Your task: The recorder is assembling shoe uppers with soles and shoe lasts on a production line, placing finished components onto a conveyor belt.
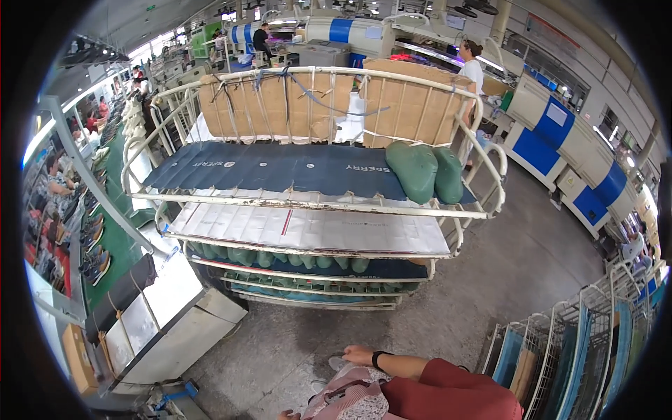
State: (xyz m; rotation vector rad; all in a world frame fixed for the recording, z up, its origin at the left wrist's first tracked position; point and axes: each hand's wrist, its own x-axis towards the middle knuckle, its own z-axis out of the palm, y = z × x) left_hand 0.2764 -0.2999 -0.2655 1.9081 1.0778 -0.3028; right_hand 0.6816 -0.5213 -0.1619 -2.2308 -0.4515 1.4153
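Observation:
At the lower middle my right hand [358, 355], with a black band at its wrist, hangs over the floor with its fingers curled in. Nothing shows in it. Only a sliver of my left hand [288, 416] enters at the bottom edge, its fingers mostly cut off. Both hands are apart from the white metal rack [315, 202] that stands ahead. On its top shelf, a dark blue mat [280, 168] carries two green shoe lasts [411, 171] at the right end. Rows of green lasts [304, 262] fill a lower shelf, partly hidden.
Cardboard sheets [280, 106] line the rack's back. A white-topped bench [171, 287] stands at left, and several wire racks [542, 350] at lower right. Blue-and-white machines [549, 133] run along the right. A person [473, 68] stands behind the rack. Grey floor [504, 259] lies between.

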